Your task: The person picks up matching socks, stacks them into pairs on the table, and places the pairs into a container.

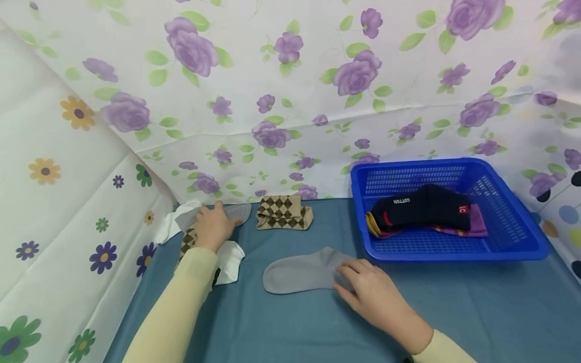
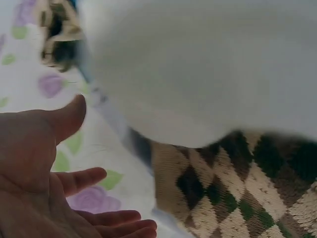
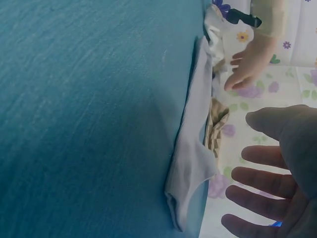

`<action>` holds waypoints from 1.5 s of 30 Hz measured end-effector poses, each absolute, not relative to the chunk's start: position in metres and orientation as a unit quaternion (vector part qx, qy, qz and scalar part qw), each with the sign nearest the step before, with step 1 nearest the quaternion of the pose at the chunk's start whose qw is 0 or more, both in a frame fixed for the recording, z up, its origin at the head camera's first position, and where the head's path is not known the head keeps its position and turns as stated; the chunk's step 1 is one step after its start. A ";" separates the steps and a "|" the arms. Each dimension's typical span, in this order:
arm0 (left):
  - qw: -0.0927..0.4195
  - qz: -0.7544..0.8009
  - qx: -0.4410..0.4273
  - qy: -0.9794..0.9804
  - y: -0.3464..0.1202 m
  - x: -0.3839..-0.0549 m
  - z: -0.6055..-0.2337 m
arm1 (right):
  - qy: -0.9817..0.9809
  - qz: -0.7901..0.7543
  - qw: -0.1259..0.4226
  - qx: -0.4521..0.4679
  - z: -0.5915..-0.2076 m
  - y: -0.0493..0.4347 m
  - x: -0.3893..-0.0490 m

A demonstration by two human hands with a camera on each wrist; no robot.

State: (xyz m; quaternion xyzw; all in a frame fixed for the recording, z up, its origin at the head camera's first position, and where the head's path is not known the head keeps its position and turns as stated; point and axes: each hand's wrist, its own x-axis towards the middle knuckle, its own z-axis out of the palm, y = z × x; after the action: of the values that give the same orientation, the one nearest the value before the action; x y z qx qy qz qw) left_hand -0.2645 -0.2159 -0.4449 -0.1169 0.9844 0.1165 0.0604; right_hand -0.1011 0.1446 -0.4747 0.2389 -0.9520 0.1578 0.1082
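Observation:
A grey sock (image 1: 295,275) lies flat on the cloth-covered table, toe pointing left. My right hand (image 1: 374,292) is over its cuff end, fingers loosely spread; the right wrist view shows that hand (image 3: 292,171) apart from the sock (image 3: 190,139). At the left, my left hand (image 1: 213,227) hovers over a pile holding another grey sock (image 1: 240,213), white socks (image 1: 232,262) and a brown argyle sock (image 1: 187,243). Its fingers (image 2: 81,182) are extended in the left wrist view, with nothing between them. My forearm hides part of the pile.
A folded argyle sock (image 1: 283,214) lies at the table's back edge. At the right stands a blue plastic basket (image 1: 458,254) with a black sock (image 1: 422,209) and purple and yellow ones. Flowered cloth walls (image 1: 272,166) border the table (image 1: 308,327) at the back and sides.

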 end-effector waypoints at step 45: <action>-0.196 0.186 -0.008 0.963 -0.233 -0.267 -0.409 | -0.945 0.170 0.134 0.245 -0.471 0.141 -0.099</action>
State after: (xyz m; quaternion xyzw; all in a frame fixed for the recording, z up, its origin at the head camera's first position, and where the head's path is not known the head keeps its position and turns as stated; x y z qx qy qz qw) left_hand -0.2669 -0.2327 -0.4095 -0.0082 0.9627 0.1861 -0.1960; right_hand -0.0985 0.1411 -0.4714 0.2447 -0.9450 0.1704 0.1341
